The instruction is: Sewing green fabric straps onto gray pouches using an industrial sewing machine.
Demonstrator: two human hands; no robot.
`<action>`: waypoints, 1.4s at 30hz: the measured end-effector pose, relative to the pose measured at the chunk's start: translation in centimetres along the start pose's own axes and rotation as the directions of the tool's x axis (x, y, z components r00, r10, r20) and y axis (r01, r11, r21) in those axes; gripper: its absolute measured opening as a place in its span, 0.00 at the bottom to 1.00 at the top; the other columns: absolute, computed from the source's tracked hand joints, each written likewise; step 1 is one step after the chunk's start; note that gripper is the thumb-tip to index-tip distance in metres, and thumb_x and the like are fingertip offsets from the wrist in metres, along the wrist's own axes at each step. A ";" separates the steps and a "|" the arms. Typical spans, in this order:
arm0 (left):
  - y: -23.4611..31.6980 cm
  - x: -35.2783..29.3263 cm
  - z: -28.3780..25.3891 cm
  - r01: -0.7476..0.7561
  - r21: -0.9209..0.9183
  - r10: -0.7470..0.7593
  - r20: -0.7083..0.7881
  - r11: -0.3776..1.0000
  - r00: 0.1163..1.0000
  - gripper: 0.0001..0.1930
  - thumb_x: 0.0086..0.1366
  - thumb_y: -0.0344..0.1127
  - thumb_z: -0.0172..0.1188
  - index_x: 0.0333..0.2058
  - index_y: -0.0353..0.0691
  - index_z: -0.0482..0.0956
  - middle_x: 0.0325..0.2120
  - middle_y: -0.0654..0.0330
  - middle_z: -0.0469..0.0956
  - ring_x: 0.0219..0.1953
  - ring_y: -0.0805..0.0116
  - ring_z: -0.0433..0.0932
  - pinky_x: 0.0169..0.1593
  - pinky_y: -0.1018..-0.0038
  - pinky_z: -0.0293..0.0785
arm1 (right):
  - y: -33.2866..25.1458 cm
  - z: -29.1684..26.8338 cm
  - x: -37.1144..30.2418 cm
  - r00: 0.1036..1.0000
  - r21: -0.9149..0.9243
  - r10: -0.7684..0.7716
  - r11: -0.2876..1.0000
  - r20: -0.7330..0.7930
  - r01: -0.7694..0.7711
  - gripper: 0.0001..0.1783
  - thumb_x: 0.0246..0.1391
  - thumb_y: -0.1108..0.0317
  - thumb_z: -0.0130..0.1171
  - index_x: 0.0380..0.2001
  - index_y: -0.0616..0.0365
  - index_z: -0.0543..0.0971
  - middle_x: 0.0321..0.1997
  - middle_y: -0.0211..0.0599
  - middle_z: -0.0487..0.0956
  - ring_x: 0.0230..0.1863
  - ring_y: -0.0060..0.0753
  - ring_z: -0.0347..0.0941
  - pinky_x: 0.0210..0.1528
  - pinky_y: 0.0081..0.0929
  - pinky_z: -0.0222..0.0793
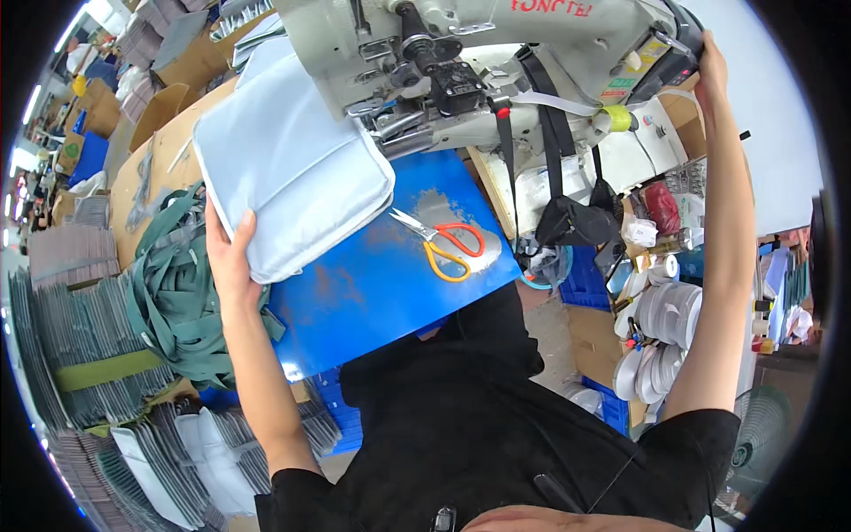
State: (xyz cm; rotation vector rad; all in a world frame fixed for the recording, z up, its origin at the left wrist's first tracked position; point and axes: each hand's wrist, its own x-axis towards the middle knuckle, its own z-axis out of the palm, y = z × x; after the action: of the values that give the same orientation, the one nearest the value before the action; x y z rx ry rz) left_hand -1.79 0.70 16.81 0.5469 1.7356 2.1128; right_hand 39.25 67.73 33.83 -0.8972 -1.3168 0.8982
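My left hand (234, 257) grips the lower left edge of a pale grey-blue padded fabric panel (288, 160), thumb on top and the other fingers hidden beneath. The panel's right edge lies by the presser foot area of a large sewing machine (550, 35); the needle is hard to make out. At the machine's upper right end, my right hand (712, 71) is closed on the dark handwheel (684, 40), its fingers partly hidden. Scissors (443, 244) with one red and one yellow handle lie on the blue work surface (355, 310), just right of the panel.
A heap of green webbing straps (182, 301) lies left of my left forearm. Stacks of grey panels (84, 324) stand beyond it. Black straps (554, 133) hang from the machine. White tape rolls (665, 315) sit below my right arm, with a fan (761, 434) at the lower right.
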 end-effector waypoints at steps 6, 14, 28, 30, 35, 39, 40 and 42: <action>-3.6 -4.3 -5.8 -0.011 0.046 0.019 -0.191 0.999 0.981 0.41 0.68 0.26 0.66 0.75 0.38 0.56 0.66 0.52 0.69 0.62 0.60 0.74 0.64 0.64 0.74 | 1.5 -0.7 -25.3 0.918 -0.338 -0.396 0.861 0.023 0.380 0.25 0.73 0.54 0.54 0.56 0.68 0.80 0.58 0.45 0.81 0.60 0.34 0.76 0.64 0.30 0.66; -7.7 -7.7 -7.3 -0.004 -0.105 -0.010 -0.132 0.994 0.991 0.35 0.73 0.29 0.61 0.74 0.38 0.57 0.64 0.54 0.73 0.60 0.62 0.76 0.63 0.65 0.74 | 9.5 5.8 -52.5 0.481 -0.297 0.005 0.793 0.877 0.532 0.29 0.52 0.69 0.72 0.57 0.58 0.76 0.48 0.49 0.79 0.50 0.56 0.79 0.53 0.43 0.76; -8.8 -7.5 -6.0 0.077 -0.110 -0.092 -0.140 0.991 0.986 0.35 0.73 0.32 0.61 0.74 0.40 0.56 0.64 0.53 0.71 0.60 0.60 0.76 0.63 0.62 0.74 | 3.8 13.0 -52.9 0.371 -0.152 0.101 0.982 0.923 0.111 0.38 0.51 0.57 0.77 0.63 0.51 0.74 0.47 0.42 0.83 0.43 0.37 0.82 0.46 0.30 0.76; -8.9 -7.5 -6.1 0.103 -0.078 -0.112 -0.126 0.992 0.986 0.36 0.73 0.32 0.62 0.74 0.40 0.56 0.64 0.53 0.71 0.60 0.60 0.76 0.63 0.62 0.74 | 3.9 14.9 -52.6 0.415 -0.099 0.026 0.983 0.909 0.155 0.39 0.51 0.56 0.78 0.64 0.50 0.74 0.47 0.40 0.83 0.42 0.30 0.81 0.46 0.27 0.75; -9.5 -8.6 -8.2 0.181 -0.243 -0.195 -0.034 0.953 0.980 0.36 0.72 0.30 0.61 0.74 0.38 0.56 0.67 0.50 0.69 0.64 0.54 0.73 0.67 0.58 0.71 | 6.4 13.6 -53.0 0.493 -0.201 0.123 0.974 0.862 0.109 0.27 0.56 0.58 0.73 0.58 0.50 0.80 0.37 0.38 0.85 0.36 0.45 0.84 0.46 0.34 0.77; -11.0 -11.4 -10.4 0.444 -0.614 -0.276 0.354 0.652 0.894 0.33 0.74 0.38 0.56 0.73 0.37 0.59 0.68 0.49 0.67 0.66 0.52 0.72 0.69 0.58 0.69 | 7.5 10.3 -53.1 0.436 -0.493 0.322 0.788 0.841 0.369 0.30 0.52 0.59 0.74 0.59 0.49 0.81 0.49 0.42 0.84 0.47 0.45 0.83 0.51 0.34 0.77; -11.7 -12.4 -10.4 0.478 -0.588 -0.357 0.319 0.652 0.878 0.33 0.74 0.40 0.55 0.73 0.38 0.58 0.69 0.48 0.67 0.67 0.52 0.71 0.70 0.58 0.68 | 7.5 10.2 -53.0 0.441 -0.460 0.283 0.808 0.852 0.369 0.30 0.52 0.59 0.74 0.59 0.49 0.81 0.49 0.42 0.84 0.47 0.45 0.83 0.51 0.34 0.77; -13.1 -14.9 -9.9 0.560 -0.594 -0.426 0.366 0.577 0.827 0.34 0.75 0.44 0.53 0.74 0.39 0.57 0.69 0.47 0.65 0.68 0.51 0.69 0.71 0.57 0.65 | 6.9 10.1 -52.5 0.560 -0.314 -0.086 0.753 0.824 0.578 0.39 0.49 0.59 0.76 0.65 0.48 0.77 0.54 0.39 0.82 0.54 0.42 0.81 0.56 0.32 0.75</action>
State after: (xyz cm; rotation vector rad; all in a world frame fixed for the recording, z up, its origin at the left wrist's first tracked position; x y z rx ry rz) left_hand 6.41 -12.63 1.18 0.0092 0.7448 1.9816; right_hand 26.46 22.54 7.33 -0.6111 -2.5427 0.5582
